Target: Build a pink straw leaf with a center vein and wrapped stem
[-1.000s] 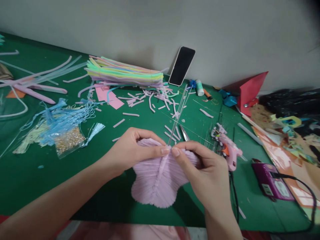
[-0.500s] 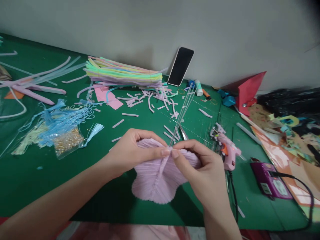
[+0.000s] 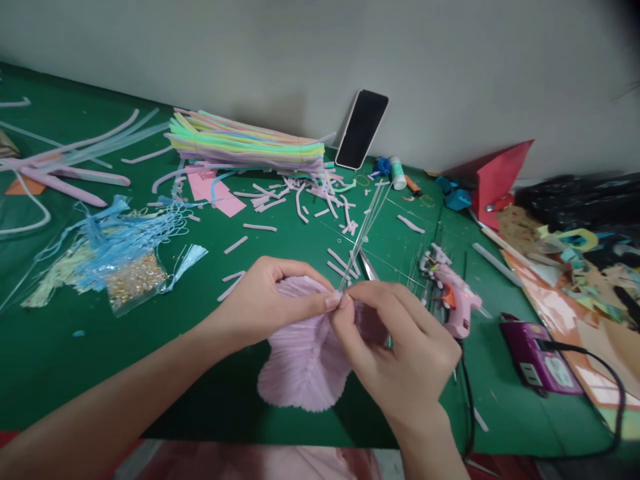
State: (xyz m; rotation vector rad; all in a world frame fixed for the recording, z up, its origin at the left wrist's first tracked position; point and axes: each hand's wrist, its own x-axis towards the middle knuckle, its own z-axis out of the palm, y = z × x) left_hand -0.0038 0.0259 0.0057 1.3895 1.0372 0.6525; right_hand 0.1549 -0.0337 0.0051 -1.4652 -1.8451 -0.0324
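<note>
Lilac petals (image 3: 305,363) made of ridged pipe cleaner are joined at a narrow base, held above the table's front part. Thin bare wires (image 3: 369,223) stick out from that base, pointing away from me. My left hand (image 3: 273,300) has its thumb and index finger pinched on the petals close to the base. Thumb and index fingertip of my right hand (image 3: 400,337) meet at the same base, where the wires come out. The right petal is partly hidden behind my right hand, and the exact spot under its fingertips is covered.
Lilac pipe-cleaner offcuts (image 3: 260,228) lie scattered beyond my hands, near scissors (image 3: 369,265). A pink glue gun (image 3: 463,310) and purple power box (image 3: 543,357) with a cable are at right. Pipe-cleaner bundle (image 3: 250,147), phone (image 3: 363,130) and blue tassels (image 3: 125,237) lie farther back.
My right hand has rolled over, its thumb and index finger shifting from the right petal's side to pinch at the wire base. The left hand keeps its pinch. The petals have tilted slightly left.
</note>
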